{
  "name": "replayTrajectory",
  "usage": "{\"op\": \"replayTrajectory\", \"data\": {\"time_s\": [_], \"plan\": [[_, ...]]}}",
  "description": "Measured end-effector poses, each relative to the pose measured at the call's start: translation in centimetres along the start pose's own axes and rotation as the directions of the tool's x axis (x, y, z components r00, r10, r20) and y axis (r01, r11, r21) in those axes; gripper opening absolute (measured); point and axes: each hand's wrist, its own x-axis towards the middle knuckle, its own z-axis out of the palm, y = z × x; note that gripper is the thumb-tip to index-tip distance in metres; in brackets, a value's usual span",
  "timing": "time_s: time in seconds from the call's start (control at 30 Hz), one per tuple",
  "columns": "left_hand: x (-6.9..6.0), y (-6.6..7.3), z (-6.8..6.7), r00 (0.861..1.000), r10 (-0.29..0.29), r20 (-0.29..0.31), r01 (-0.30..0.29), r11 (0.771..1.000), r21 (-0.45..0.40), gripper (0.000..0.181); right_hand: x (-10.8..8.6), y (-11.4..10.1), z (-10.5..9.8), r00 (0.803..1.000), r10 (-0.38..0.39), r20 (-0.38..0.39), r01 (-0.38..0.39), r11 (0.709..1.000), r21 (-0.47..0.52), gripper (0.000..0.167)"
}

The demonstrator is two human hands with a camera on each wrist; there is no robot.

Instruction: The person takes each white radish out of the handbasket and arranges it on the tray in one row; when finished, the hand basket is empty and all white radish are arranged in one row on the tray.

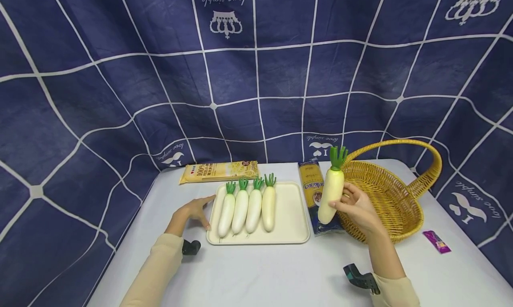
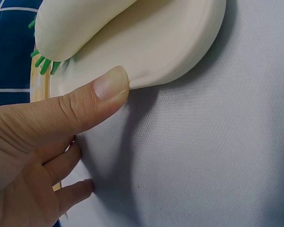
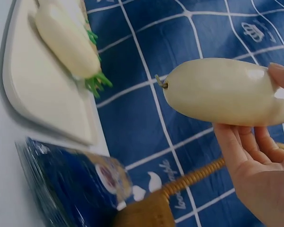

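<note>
In my right hand (image 1: pixel 358 207) I hold a white radish (image 1: pixel 331 193) with a green top, raised in front of the wicker basket (image 1: pixel 384 200). The right wrist view shows my thumb on one side of this radish (image 3: pixel 222 90) and the fingers beneath it. Several more white radishes (image 1: pixel 240 211) lie side by side on the left part of a cream tray (image 1: pixel 290 213), tops toward the back. My left hand (image 1: pixel 194 211) is at the tray's left edge, fingers spread. In the left wrist view its thumb (image 2: pixel 109 87) touches the tray's rim.
Behind the tray lies a yellow noodle packet (image 1: pixel 218 171). A blue pasta packet (image 1: pixel 312 186) is between tray and basket. The basket's tall handle (image 1: pixel 430 173) arches over it. Right of the basket is a small purple packet (image 1: pixel 437 242). A blue checked cloth (image 1: pixel 280 75) hangs behind.
</note>
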Motion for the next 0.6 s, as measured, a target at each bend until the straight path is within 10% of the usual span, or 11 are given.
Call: {"op": "replayTrajectory", "data": {"time_s": [0.6], "plan": [[0.2,-0.2,0.5,1.0,-0.014,-0.02,0.014,1.0,-0.009,0.118,3.2,2.7,3.9,0.987,0.156,0.024,-0.157,0.986,0.054,0.063]]}}
